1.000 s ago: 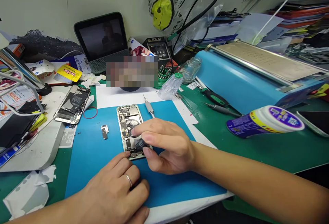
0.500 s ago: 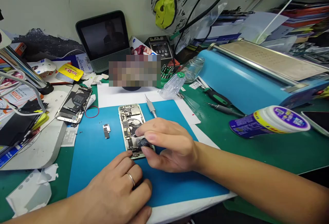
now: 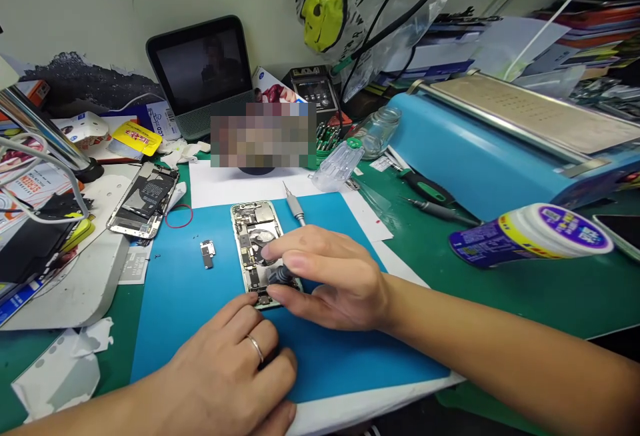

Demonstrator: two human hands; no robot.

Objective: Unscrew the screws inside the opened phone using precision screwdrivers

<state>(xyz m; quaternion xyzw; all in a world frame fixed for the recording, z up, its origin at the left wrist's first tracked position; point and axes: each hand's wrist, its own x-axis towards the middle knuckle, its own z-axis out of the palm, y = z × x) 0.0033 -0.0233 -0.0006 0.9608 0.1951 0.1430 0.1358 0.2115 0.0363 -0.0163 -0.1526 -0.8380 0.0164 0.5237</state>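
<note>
An opened smartphone (image 3: 245, 239) lies on the blue mat, its circuit boards and a round coil showing inside. At its bottom edge, my left hand (image 3: 240, 356) presses the index fingertip down on it; the other fingers are curled and the thumb is hidden. My right hand (image 3: 335, 276) hovers over the phone's lower right, pinching a small dark part (image 3: 280, 275) between thumb and fingers. What that part is, I cannot make out. Beyond the right hand lies a grey pen-like screwdriver (image 3: 294, 204). A small metal bracket (image 3: 207, 254) sits left of the phone.
Another opened phone (image 3: 145, 199) rests on a white base at left, beside a red rubber band (image 3: 179, 217). A purple-and-white tub (image 3: 530, 236) and a blue machine (image 3: 480, 143) stand at right. Behind are a screen (image 3: 203, 73) and a clear bottle (image 3: 340, 164).
The fingers and thumb of my right hand have shifted slightly on the dark part, which is a little more tilted. My left hand and the phone stay in place.
</note>
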